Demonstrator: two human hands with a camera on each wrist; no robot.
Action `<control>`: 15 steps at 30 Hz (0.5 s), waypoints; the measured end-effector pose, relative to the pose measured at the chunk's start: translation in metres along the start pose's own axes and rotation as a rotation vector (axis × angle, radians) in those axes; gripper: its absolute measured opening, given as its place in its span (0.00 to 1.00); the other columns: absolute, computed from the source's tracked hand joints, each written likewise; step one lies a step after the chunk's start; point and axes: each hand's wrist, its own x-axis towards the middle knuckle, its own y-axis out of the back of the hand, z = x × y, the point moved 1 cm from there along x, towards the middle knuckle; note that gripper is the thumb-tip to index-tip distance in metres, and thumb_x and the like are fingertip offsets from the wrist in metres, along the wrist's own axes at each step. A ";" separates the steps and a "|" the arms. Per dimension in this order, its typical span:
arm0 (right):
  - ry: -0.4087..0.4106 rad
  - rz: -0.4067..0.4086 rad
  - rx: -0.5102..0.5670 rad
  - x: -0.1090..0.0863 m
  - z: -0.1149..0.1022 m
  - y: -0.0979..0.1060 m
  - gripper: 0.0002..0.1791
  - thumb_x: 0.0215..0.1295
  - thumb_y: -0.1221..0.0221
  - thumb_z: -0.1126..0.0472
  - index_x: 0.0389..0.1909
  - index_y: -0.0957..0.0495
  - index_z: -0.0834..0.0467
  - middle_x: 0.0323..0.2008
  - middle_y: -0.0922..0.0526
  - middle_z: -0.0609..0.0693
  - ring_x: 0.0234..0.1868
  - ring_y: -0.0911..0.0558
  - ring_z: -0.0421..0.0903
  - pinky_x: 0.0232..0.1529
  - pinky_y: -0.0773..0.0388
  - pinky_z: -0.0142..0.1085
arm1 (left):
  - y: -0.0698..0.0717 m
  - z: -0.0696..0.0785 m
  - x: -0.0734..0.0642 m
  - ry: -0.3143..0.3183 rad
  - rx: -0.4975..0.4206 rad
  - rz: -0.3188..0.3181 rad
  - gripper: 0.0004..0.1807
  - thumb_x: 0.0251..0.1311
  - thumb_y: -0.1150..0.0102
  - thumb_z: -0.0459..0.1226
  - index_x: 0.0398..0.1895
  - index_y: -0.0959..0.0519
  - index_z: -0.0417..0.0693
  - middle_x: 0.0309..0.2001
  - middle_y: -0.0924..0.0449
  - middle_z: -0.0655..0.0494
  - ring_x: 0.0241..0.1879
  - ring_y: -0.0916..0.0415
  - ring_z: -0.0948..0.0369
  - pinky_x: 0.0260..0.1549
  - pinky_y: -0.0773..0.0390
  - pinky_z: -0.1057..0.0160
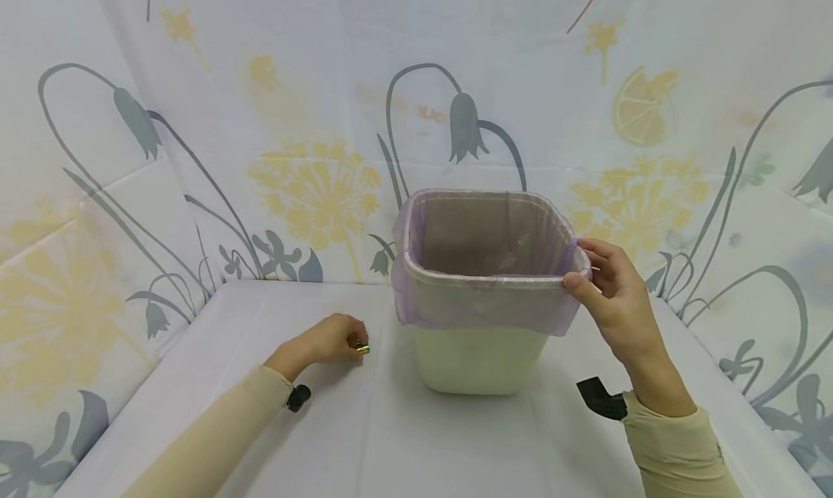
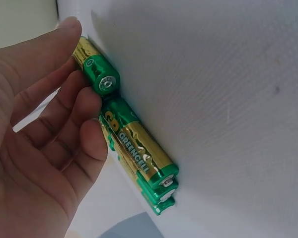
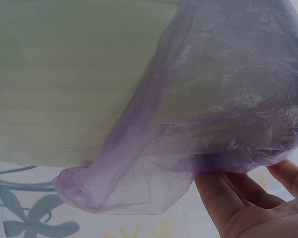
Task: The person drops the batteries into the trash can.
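At the left of the head view, my left hand [image 1: 328, 341] is low over the table, fingers bent around several green-and-gold AA-style batteries [image 1: 362, 348]. In the left wrist view, my thumb lies against one battery [image 2: 98, 69], while my bent fingertips are at a cluster of GP Greencell batteries [image 2: 139, 144] beside it. A pale green trash bin [image 1: 481, 361] stands upright, lined with a thin purple bag [image 1: 481, 306] folded over its rim. My right hand [image 1: 614, 299] grips the rim's right corner through the bag, thumb in front. Loose bag film [image 3: 154, 188] hangs by the fingers.
White cloth covers the table [image 1: 325, 426]. Behind and at both sides hangs a floral-print curtain [image 1: 215, 122]. Black wrist mounts [image 1: 601, 399] sit at the beige sleeves [image 1: 215, 426].
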 end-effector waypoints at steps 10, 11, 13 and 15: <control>-0.003 0.002 -0.008 0.000 -0.001 -0.001 0.26 0.64 0.42 0.72 0.63 0.35 0.64 0.53 0.28 0.57 0.48 0.23 0.45 0.45 0.26 0.25 | -0.002 0.005 0.000 0.055 0.050 -0.048 0.10 0.44 0.26 0.32 0.27 0.20 0.51 0.25 0.26 0.61 0.28 0.31 0.64 0.32 0.29 0.63; -0.003 0.001 -0.010 0.000 -0.001 -0.001 0.26 0.64 0.42 0.72 0.63 0.35 0.64 0.53 0.28 0.57 0.48 0.23 0.45 0.45 0.26 0.25 | -0.003 0.006 0.000 0.057 0.059 -0.050 0.10 0.44 0.26 0.32 0.27 0.20 0.51 0.25 0.26 0.61 0.28 0.31 0.64 0.32 0.29 0.63; -0.006 0.002 -0.010 -0.001 -0.001 -0.001 0.26 0.64 0.42 0.72 0.63 0.35 0.64 0.53 0.28 0.57 0.48 0.23 0.45 0.45 0.26 0.25 | -0.003 0.007 -0.001 0.060 0.076 -0.051 0.10 0.44 0.26 0.33 0.27 0.20 0.52 0.25 0.26 0.61 0.28 0.31 0.64 0.32 0.29 0.62; -0.009 0.004 -0.010 -0.001 -0.002 -0.001 0.26 0.64 0.42 0.72 0.63 0.35 0.64 0.53 0.28 0.57 0.48 0.23 0.45 0.45 0.26 0.25 | -0.003 0.007 -0.001 0.069 0.091 -0.055 0.10 0.44 0.25 0.34 0.27 0.20 0.52 0.25 0.26 0.62 0.29 0.31 0.64 0.33 0.29 0.62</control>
